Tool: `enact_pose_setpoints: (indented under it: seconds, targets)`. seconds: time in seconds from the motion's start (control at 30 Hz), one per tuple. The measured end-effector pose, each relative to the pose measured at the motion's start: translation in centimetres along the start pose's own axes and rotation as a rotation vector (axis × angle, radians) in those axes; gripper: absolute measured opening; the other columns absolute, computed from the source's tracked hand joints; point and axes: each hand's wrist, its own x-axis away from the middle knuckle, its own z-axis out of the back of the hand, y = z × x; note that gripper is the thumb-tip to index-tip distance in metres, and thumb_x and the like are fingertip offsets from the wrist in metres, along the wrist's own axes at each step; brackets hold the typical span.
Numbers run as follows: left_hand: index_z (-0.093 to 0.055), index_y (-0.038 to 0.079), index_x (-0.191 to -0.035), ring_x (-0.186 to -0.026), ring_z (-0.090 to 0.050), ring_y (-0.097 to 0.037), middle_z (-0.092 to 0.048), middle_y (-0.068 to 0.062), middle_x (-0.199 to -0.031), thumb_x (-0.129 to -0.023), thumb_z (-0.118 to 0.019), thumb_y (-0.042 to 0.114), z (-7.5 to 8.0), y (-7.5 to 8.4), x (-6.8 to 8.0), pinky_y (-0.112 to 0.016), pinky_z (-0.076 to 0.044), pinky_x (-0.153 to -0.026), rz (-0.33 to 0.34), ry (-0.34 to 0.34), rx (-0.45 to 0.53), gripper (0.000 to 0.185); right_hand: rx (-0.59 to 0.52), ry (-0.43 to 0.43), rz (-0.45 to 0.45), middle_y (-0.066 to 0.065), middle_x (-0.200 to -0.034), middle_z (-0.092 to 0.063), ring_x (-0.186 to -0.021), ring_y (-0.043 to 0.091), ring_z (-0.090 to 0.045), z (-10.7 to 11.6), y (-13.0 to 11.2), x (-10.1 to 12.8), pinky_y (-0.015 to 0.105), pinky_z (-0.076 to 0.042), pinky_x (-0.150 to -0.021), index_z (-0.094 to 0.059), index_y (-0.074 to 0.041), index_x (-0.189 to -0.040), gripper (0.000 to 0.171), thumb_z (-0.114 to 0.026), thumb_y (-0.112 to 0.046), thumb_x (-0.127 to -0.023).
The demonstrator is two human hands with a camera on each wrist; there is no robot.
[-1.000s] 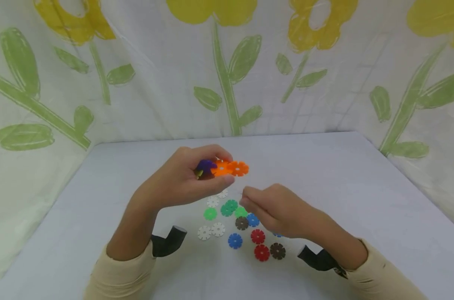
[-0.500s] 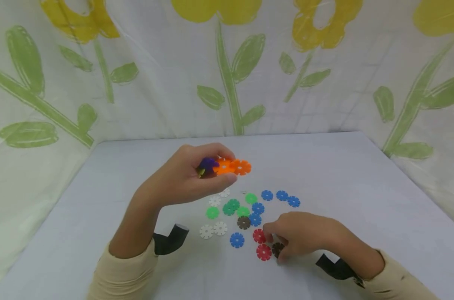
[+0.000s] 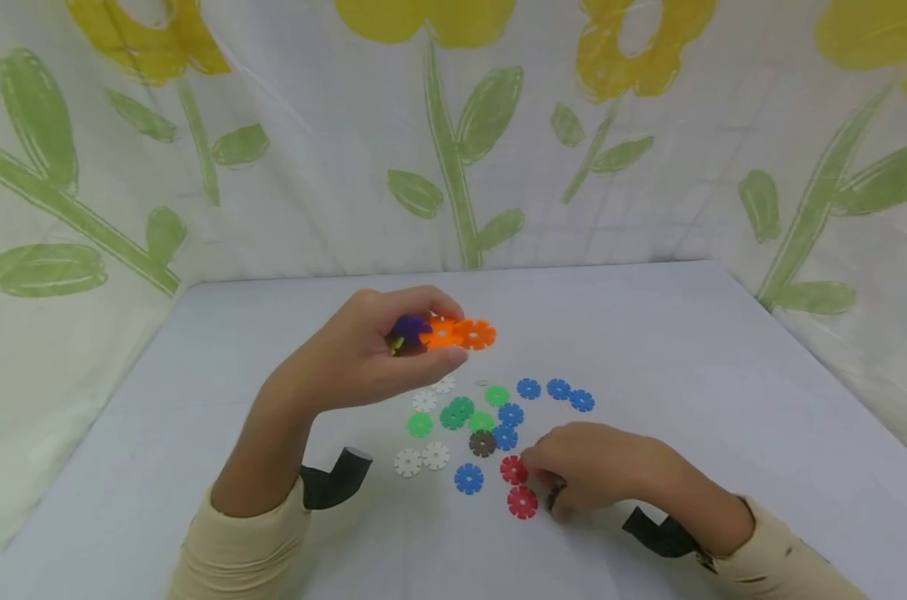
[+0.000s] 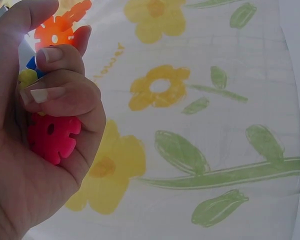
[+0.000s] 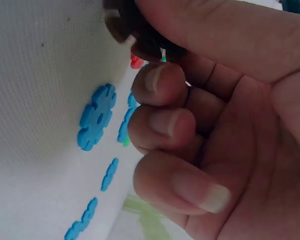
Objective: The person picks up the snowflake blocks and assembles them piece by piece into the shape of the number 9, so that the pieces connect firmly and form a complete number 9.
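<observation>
Head view: left hand point(image 3: 371, 354) raised above the table point(image 3: 648, 333), just left of mid-frame, fingers curled round a handful. Two overlapping orange discs point(image 3: 474, 334), notched at the rim, stick out rightward past the fingertips; a purple disc point(image 3: 411, 330) and a sliver of a yellow piece point(image 3: 397, 343) sit deeper in the grip. Left wrist view adds a pink disc point(image 4: 54, 137) held against the palm, at left of frame, fingers bent over the pieces above it. Right hand point(image 3: 603, 467) in the head view is low over the table, right of centre and below it, thumb and fingers pinching a dark brown disc point(image 3: 553, 498), mostly covered. Right wrist view: same disc at top of frame, tilted, thumb against it, other fingers curled below. Two red discs point(image 3: 522, 502) just left of the right hand; upper one close by the fingers, contact cannot be told. Left of these, a lone blue disc point(image 3: 468, 478); above it, a grey-brown disc point(image 3: 482, 443). Green discs point(image 3: 419, 424) about mid-frame, white discs point(image 3: 408, 462) to their left and below, further blue discs point(image 3: 558, 389) toward the right. Flower-printed cloth point(image 3: 311, 192) fills the upper frame.
</observation>
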Motion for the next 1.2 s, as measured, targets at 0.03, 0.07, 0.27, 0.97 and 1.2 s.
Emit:
enact_pose_setpoints:
  seconds: [0.03, 0.07, 0.27, 0.97, 1.2]
  targets:
    - [-0.069, 0.011, -0.109, -0.056, -0.05, -0.011, -0.062, 0.009, -0.077, -0.09, -0.072, 0.015, 0.0, 0.0, 0.0, -0.029, -0.044, -0.048, 0.001, -0.001, 0.0, 0.02, -0.005, 0.004, 0.012, -0.014, -0.068, -0.054, -0.066, 0.005, -0.053, 0.1, 0.1, 0.0, 0.023, -0.047, -0.06, -0.059, -0.026, -0.083, 0.027, -0.086, -0.021, -0.08]
    - [-0.069, 0.011, -0.109, -0.057, -0.05, -0.011, -0.062, 0.009, -0.077, -0.09, -0.072, 0.015, 0.0, 0.0, 0.0, -0.029, -0.044, -0.049, 0.001, -0.001, 0.001, 0.021, -0.01, 0.009, 0.029, -0.015, -0.068, -0.055, -0.066, 0.004, -0.054, 0.1, 0.2, 0.0, 0.022, -0.048, -0.06, -0.059, -0.026, -0.083, 0.026, -0.085, -0.023, -0.081]
    - [-0.068, 0.011, -0.108, -0.057, -0.051, -0.011, -0.062, 0.009, -0.079, -0.089, -0.072, 0.013, 0.0, -0.2, 0.0, -0.029, -0.044, -0.049, -0.014, -0.007, 0.039, 0.02, -0.186, 0.089, 0.271, -0.019, -0.078, -0.064, -0.067, 0.0, -0.057, 1.4, 0.5, 0.6, 0.021, -0.051, -0.063, -0.064, -0.025, -0.1, 0.015, -0.076, -0.024, -0.091]
    - [-0.066, 0.007, -0.11, -0.063, -0.053, -0.015, -0.063, 0.005, -0.085, -0.092, -0.069, 0.008, -0.9, 0.1, -0.3, -0.03, -0.051, -0.055, -0.094, -0.137, 0.246, 0.019, -0.65, 0.485, 1.048, 0.011, -0.088, -0.059, -0.064, 0.019, -0.051, 5.3, -3.0, -0.1, 0.028, -0.049, -0.048, -0.036, -0.003, -0.147, 0.042, -0.046, -0.006, -0.106]
    - [-0.066, 0.007, -0.109, -0.061, -0.052, -0.015, -0.06, 0.006, -0.08, -0.091, -0.068, 0.006, -0.9, 0.1, -0.2, -0.03, -0.05, -0.054, -0.062, -0.163, 0.24, 0.018, -0.655, 0.462, 1.116, 0.012, -0.091, -0.057, -0.061, 0.018, -0.049, 5.8, -3.5, -0.4, 0.028, -0.048, -0.046, -0.038, -0.004, -0.15, 0.045, -0.044, -0.001, -0.105]
